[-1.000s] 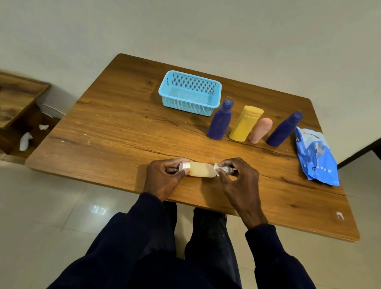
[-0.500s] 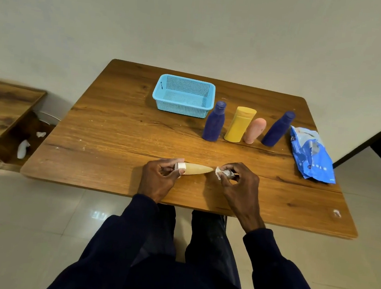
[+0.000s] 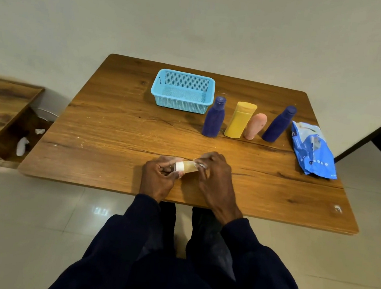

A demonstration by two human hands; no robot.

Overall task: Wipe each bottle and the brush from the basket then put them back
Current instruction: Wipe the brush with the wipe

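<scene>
Head view: the left hand (image 3: 158,178) curls its fingers round the white-capped end of a small tan bottle (image 3: 188,166), held sideways just over the worktop (image 3: 114,135) near its front edge. The right hand (image 3: 214,178) pinches a white wipe (image 3: 200,165) against the bottle's other end.

The grip looks small and sits at the cap alone. A hard rub could twist the bottle loose, and so close to the edge it might roll off onto the floor. The standing row is tightly packed, so a careless reach there could topple a neighbour.

By count:
- one blue basket (image 3: 181,105), well behind the hands
- two dark blue bottles (image 3: 214,118) (image 3: 278,124)
- one yellow bottle (image 3: 239,121)
- one pink piece (image 3: 255,126); whether it is a bottle or the brush I cannot tell
- one blue packet (image 3: 312,151) at the right
</scene>
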